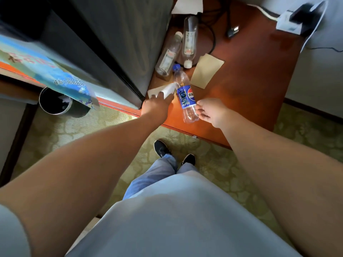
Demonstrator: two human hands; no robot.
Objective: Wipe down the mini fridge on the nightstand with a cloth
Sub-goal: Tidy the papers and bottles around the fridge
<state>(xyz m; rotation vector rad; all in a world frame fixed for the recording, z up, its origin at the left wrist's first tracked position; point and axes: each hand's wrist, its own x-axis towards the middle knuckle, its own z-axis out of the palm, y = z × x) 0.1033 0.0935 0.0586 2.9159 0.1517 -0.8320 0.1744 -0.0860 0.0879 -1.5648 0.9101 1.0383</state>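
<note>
The dark mini fridge [115,38] stands on the red-brown nightstand [250,86], filling the upper left. My left hand [156,106] reaches to the fridge's near right corner and pinches a white cloth [168,89] lying on the wood there. My right hand [211,111] hovers with loosely curled fingers right beside the lower end of an empty Pepsi bottle [185,97] that lies on the nightstand; I cannot tell whether the fingertips touch it.
Two clear empty bottles [168,56] [189,41] lie behind the Pepsi bottle, next to a beige card [207,71]. Black cables [230,25] and a white charger [289,23] sit at the back. A bin [54,102] stands on the carpet at left.
</note>
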